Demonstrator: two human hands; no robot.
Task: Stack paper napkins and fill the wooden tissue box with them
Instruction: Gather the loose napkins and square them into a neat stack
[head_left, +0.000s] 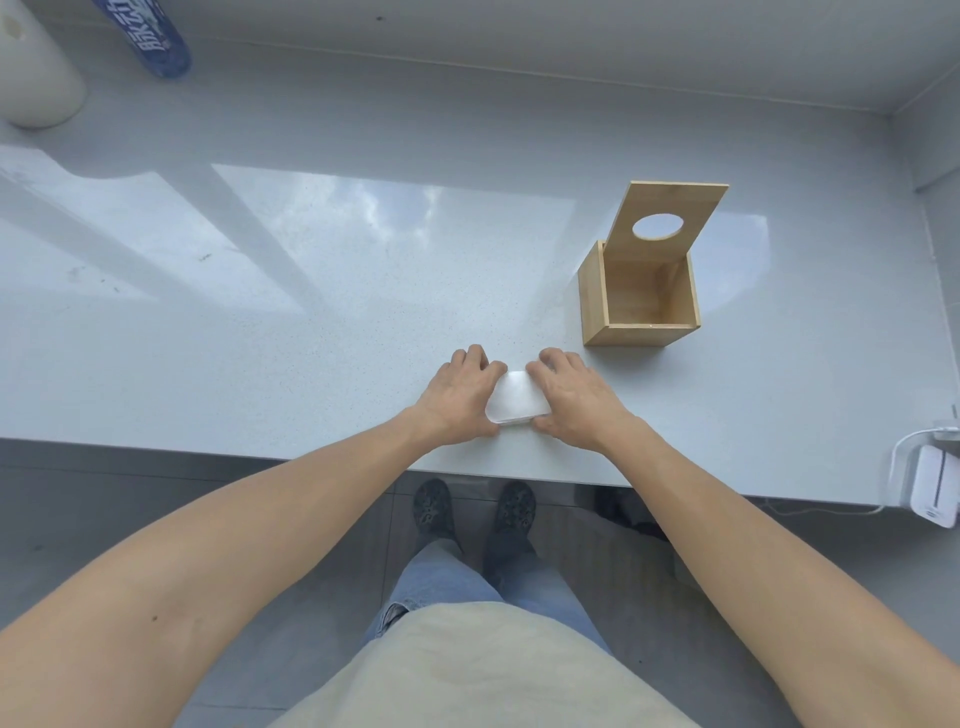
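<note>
A small stack of white paper napkins (518, 399) lies on the pale grey counter (260, 291) near its front edge. My left hand (460, 397) presses against the stack's left side and my right hand (574, 400) against its right side, fingers curled over the far edge, so the stack is squeezed between them. The wooden tissue box (640, 300) stands to the right and a little farther back, apart from my hands. Its lid (667, 221), with a round hole, is tipped up and back, and the inside looks bare.
A white cylindrical roll (36, 73) and a blue bottle (156, 39) stand at the far left back. A white device with a cable (935, 483) hangs at the counter's right front corner. Walls close the back and right sides.
</note>
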